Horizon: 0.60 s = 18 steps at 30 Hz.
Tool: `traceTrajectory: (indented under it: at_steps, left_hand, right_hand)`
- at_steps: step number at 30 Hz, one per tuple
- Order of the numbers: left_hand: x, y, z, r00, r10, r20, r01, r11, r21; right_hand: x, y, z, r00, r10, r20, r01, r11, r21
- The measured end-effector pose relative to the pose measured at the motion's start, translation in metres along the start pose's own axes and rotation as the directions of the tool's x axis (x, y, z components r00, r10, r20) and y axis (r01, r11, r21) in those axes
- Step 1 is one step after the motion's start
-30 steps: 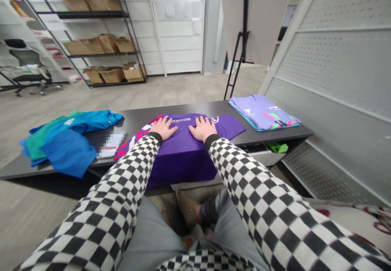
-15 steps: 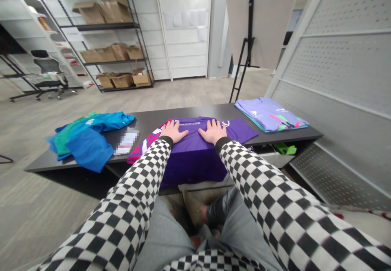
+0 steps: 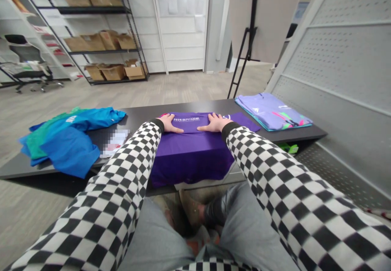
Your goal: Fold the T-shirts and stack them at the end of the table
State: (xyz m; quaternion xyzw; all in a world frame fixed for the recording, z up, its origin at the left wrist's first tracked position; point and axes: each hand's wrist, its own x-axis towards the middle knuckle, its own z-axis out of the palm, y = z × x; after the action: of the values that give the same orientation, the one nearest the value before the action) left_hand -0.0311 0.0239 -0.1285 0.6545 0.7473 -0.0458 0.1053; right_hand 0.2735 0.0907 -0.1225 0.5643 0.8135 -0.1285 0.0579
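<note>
A purple T-shirt (image 3: pixel 189 142) with white lettering lies spread on the dark table (image 3: pixel 143 112), its lower part hanging over the near edge. My left hand (image 3: pixel 170 123) rests on it at the left end of the lettering, thumb stretched inward. At the right end, my right hand (image 3: pixel 215 123) presses on the cloth with its fingers spread. Both hands lie on top of the fabric and grip nothing. A bit of pink cloth shows beside my left fingers; the rest of that side is hidden by my left sleeve.
Crumpled blue and green shirts (image 3: pixel 69 136) lie at the left, with a blurred flat item (image 3: pixel 115 142) beside them. Folded lavender shirts (image 3: pixel 271 110) are stacked at the right. A grey perforated panel (image 3: pixel 345 67) stands close on the right, and an easel (image 3: pixel 244 59) behind the table.
My hands have moved slightly apart over the purple shirt, uncovering more lettering. The hem has shifted a little, and the head view has tilted down and come closer.
</note>
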Motion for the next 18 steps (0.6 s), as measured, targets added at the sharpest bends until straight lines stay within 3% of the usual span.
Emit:
traceTrajectory:
  at_steps: [6, 14, 18]
  left_hand:
    - [0.025, 0.004, 0.000, 0.999, -0.013, 0.033, 0.012, 1.000, 0.026]
    - [0.009, 0.007, 0.009, 0.999, 0.003, -0.054, -0.006, 0.999, -0.052]
    - [0.007, 0.010, 0.009, 0.997, 0.003, -0.080, -0.008, 0.998, -0.063]
  right_hand:
    - [0.024, -0.006, -0.006, 0.998, 0.064, 0.010, -0.063, 0.998, -0.019]
    - [0.033, 0.005, 0.005, 0.997, 0.045, -0.060, -0.045, 0.999, -0.001]
    - [0.041, 0.008, -0.009, 1.000, 0.024, 0.016, -0.023, 0.998, -0.065]
